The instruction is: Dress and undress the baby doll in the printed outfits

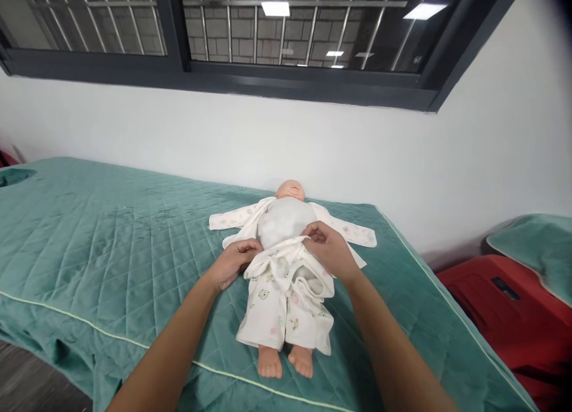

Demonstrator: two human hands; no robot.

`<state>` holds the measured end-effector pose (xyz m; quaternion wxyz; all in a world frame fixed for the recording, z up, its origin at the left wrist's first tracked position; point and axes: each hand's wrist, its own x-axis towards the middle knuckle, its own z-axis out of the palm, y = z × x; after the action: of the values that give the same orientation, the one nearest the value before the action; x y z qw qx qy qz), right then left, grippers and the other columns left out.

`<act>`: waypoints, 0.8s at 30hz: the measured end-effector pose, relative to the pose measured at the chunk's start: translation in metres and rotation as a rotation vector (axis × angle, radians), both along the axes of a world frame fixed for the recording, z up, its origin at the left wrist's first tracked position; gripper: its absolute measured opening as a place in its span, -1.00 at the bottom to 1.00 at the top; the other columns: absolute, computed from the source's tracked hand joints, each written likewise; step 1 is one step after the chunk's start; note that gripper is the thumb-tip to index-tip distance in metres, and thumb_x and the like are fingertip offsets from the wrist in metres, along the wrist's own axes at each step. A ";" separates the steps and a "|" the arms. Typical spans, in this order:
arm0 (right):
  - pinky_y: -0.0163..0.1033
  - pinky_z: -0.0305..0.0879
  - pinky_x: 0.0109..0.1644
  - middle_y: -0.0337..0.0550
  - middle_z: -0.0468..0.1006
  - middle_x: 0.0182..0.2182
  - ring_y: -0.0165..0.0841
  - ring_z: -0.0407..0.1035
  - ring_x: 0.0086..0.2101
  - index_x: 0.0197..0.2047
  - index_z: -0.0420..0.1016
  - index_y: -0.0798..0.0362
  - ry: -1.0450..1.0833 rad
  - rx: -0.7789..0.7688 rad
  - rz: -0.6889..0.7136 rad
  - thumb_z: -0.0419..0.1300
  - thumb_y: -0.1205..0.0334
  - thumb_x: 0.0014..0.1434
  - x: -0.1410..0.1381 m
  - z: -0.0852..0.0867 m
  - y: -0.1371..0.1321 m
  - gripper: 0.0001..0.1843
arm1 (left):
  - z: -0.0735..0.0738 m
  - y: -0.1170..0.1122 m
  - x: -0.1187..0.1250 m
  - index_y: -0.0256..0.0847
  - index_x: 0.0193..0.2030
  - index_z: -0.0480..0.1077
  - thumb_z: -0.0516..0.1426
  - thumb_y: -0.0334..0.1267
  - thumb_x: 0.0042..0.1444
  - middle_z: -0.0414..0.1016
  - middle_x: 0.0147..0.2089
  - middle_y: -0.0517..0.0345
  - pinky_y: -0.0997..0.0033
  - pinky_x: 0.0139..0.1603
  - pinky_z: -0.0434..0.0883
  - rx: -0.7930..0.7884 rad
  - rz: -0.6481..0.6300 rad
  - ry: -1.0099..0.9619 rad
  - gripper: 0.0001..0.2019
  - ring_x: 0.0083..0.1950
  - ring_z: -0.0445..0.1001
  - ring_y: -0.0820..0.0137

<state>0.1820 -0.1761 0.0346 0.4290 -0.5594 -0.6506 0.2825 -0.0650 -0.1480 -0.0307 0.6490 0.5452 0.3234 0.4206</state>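
Observation:
A baby doll point(286, 220) lies on its back with its head toward the wall and its bare feet toward me. White printed trousers point(267, 304) cover its legs, bunched around the waist. A white printed jacket point(243, 217) lies spread open beneath it, sleeves out to both sides. My right hand point(331, 248) pinches the trousers' waistband at the doll's belly. At the other side of the waist, my left hand point(236, 262) has its fingers curled against the trousers' edge; its fingertips are partly hidden.
A green quilted cover point(147, 239) with pale piping lies under the doll. Behind it rises a white wall point(214, 135) with a dark-framed barred window point(304, 81). At the right stands a red plastic object point(487, 310) with green cloth point(536, 245) on it.

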 end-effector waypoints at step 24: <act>-0.34 -0.15 -0.54 -0.44 0.13 -0.68 -0.54 -0.06 -0.65 -0.16 0.48 0.00 0.578 -0.256 0.192 0.38 0.01 0.02 0.017 -0.029 0.008 -0.63 | 0.033 0.057 0.026 -0.26 -0.43 0.43 0.27 0.01 0.02 0.37 -0.47 0.23 0.52 -0.44 0.20 0.113 0.007 0.164 -0.67 -0.45 0.28 0.48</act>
<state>0.1988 -0.1682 0.0052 0.4935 -0.4417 -0.5106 0.5483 -0.0390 -0.0910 0.0018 0.5871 0.6124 0.3533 0.3944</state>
